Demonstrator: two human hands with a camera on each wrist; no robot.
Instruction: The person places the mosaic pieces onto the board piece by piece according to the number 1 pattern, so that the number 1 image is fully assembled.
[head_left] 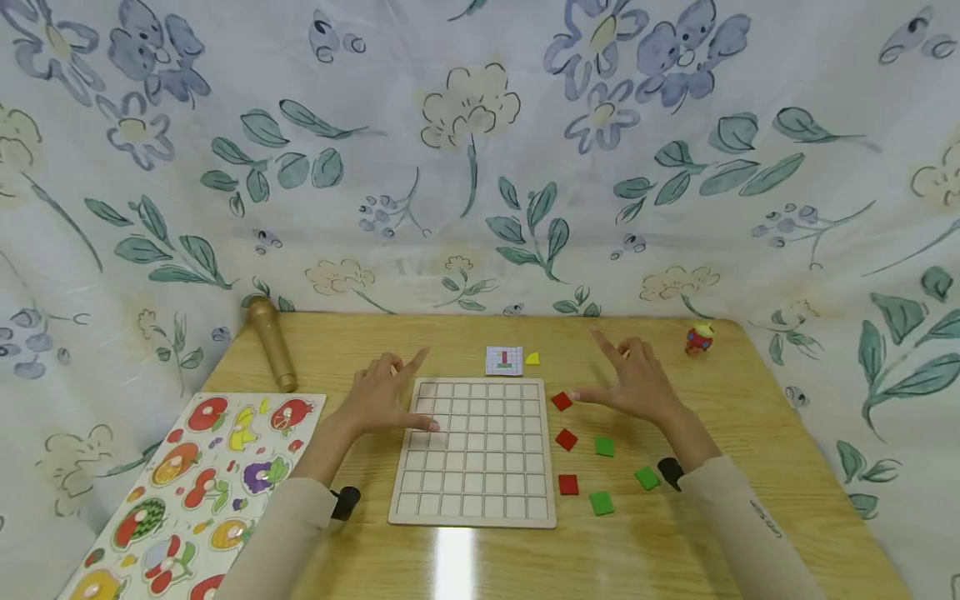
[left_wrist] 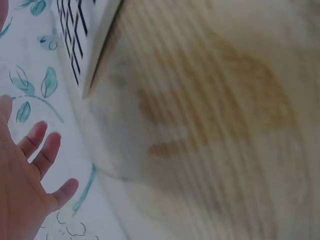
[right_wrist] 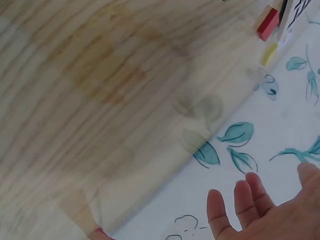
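Observation:
A pale wooden grid board (head_left: 480, 458) lies on the table, its squares bare. My left hand (head_left: 381, 396) is at its upper left edge, thumb stretched over the squares and index finger pointing up and away. Beyond the board's right edge, my right hand (head_left: 633, 383) has thumb and index finger spread, the thumb tip close to a red tile (head_left: 562, 402); whether they touch I cannot tell. Two more red tiles (head_left: 566, 439) and three green tiles (head_left: 604, 447) lie nearer. Behind the board are a small pattern card (head_left: 504, 361) and a yellow quarter-round piece (head_left: 532, 359). Neither hand holds anything.
A sheet of fruit pictures (head_left: 240, 467) covers the table's left side, with a wooden rod-like piece (head_left: 272, 346) behind it. A small red toy figure (head_left: 698, 339) stands at the back right. Floral cloth (head_left: 465, 242) hangs behind the table.

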